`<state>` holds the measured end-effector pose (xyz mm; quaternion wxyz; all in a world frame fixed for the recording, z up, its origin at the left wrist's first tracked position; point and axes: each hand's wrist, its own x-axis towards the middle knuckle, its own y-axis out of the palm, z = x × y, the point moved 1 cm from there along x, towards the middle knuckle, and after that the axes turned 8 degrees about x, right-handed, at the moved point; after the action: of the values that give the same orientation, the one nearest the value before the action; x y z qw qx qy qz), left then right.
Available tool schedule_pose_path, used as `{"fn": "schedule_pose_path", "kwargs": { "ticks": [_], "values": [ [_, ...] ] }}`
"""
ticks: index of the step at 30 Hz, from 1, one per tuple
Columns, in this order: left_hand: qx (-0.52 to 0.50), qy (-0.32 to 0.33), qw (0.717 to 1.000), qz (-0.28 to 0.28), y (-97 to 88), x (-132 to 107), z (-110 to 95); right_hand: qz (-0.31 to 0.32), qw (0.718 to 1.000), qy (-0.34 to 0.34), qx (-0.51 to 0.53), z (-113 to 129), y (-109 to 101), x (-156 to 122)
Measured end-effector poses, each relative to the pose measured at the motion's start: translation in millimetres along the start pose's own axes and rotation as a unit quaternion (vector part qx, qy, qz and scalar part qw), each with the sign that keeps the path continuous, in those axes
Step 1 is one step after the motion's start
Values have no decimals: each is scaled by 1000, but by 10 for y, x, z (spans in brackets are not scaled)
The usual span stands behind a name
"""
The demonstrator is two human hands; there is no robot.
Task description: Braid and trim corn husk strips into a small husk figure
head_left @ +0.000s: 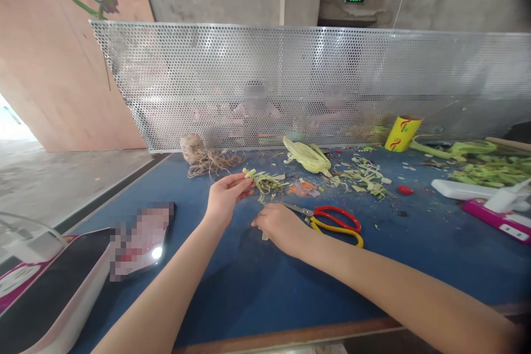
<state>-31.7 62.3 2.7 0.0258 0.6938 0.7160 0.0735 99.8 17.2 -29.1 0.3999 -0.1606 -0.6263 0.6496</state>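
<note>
My left hand (226, 196) pinches one end of a small bundle of shredded pale green leaf strips (265, 181) just above the blue table (257, 282). My right hand (282, 227) rests knuckles-up on the table below the bundle, fingers curled around a small pale piece that I cannot name. Red- and yellow-handled scissors (334, 220) lie right beside my right hand, untouched. A whole folded husk leaf (309, 156) lies farther back.
A perforated metal screen (315, 83) walls the table's far edge. A twine ball (199, 155), leaf scraps (365, 177), a yellow roll (402, 134), green strips (489, 168), a white and pink box (493, 207) and a phone (143, 240) lie around.
</note>
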Motion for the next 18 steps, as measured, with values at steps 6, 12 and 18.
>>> {"fn": "schedule_pose_path", "kwargs": {
  "ticks": [6, 12, 18],
  "values": [
    [27, 6, 1000, 12, 39, -17, -21, -109, 982, 142, -59, -695, -600, -280],
    [60, 21, 997, 33, 127, -92, -50, -134, 977, 141, -93, -651, -722, -296],
    [75, 42, 996, 18, 94, -71, -36, 9, 990, -107, -91, -96, -132, -227]
  ]
}}
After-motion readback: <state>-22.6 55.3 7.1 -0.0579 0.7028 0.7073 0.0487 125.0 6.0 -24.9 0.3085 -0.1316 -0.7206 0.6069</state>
